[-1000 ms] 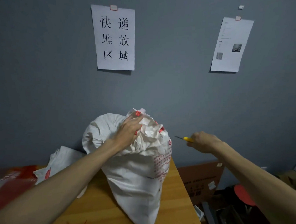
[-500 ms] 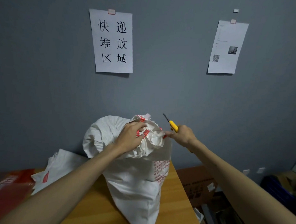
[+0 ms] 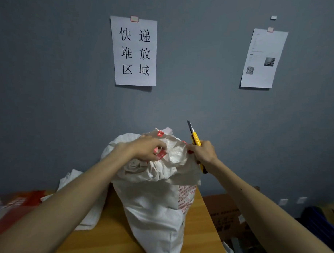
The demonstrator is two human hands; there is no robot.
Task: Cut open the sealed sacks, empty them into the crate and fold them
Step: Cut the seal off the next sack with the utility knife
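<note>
A full white woven sack [image 3: 155, 207] with red print stands upright on the wooden table [image 3: 202, 228]. Its bunched top carries red-printed tape. My left hand [image 3: 146, 148] grips the crumpled top of the sack from the left. My right hand [image 3: 204, 152] holds a yellow utility knife [image 3: 195, 136], blade pointing up and away, and its fingers touch the sack's top at the right. A second white sack [image 3: 83, 208] lies flat on the table behind my left arm. No crate is in sight.
Grey wall close behind the table, with two paper sheets [image 3: 134, 51] pinned on it. A red-printed bag [image 3: 13, 206] lies at the left edge. Right of the table, lower down, stand a cardboard box [image 3: 227, 217] and dark blue clutter [image 3: 318, 222].
My right hand swung in from the right with the knife and now sits against the sack's top. The blade turned from pointing left to upward. My left hand kept its grip on the top.
</note>
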